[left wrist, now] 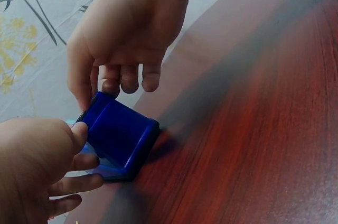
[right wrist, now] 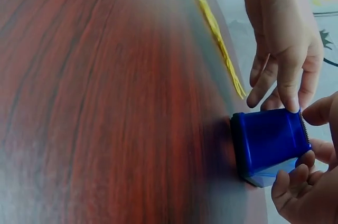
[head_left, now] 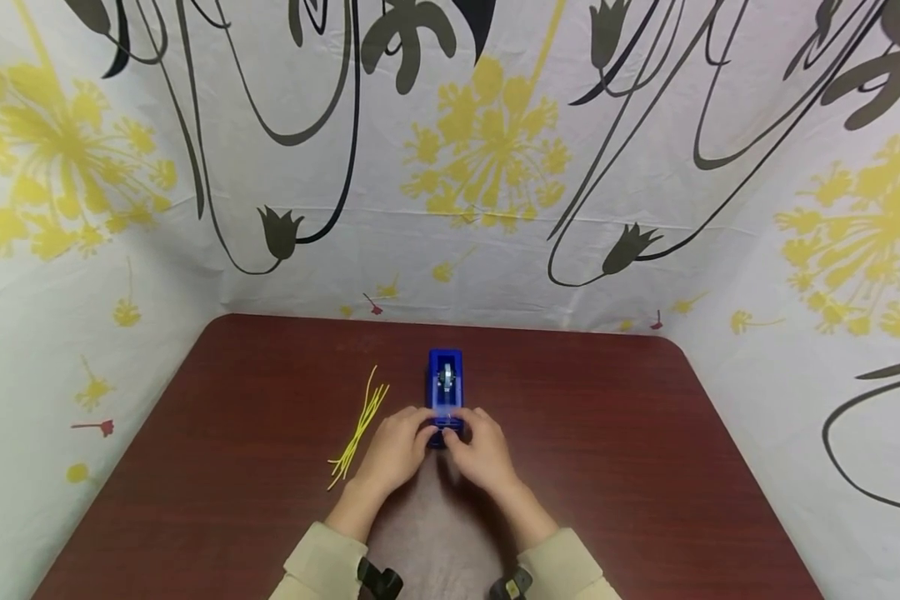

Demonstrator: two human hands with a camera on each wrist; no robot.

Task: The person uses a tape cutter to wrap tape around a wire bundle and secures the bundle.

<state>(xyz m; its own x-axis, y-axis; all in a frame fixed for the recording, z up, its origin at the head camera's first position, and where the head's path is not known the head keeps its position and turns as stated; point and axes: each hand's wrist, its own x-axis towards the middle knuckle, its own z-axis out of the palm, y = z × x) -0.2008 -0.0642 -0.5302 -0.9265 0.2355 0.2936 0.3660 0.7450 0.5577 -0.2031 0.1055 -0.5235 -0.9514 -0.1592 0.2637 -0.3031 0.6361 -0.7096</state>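
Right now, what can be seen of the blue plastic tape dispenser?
The blue plastic tape dispenser stands upright near the middle of the dark red wooden table, its roll showing in the middle and its serrated cutter end toward the person. The left hand and right hand touch that near end with their fingertips.

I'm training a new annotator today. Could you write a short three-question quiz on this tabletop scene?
1. True or false: both hands touch the blue tape dispenser.
2. The yellow strips lie nearer which hand: A) left hand B) right hand?
3. Fill in: the dispenser stands on a ____ wooden table.

Key: 1 true; 2 A; 3 reddish-brown.
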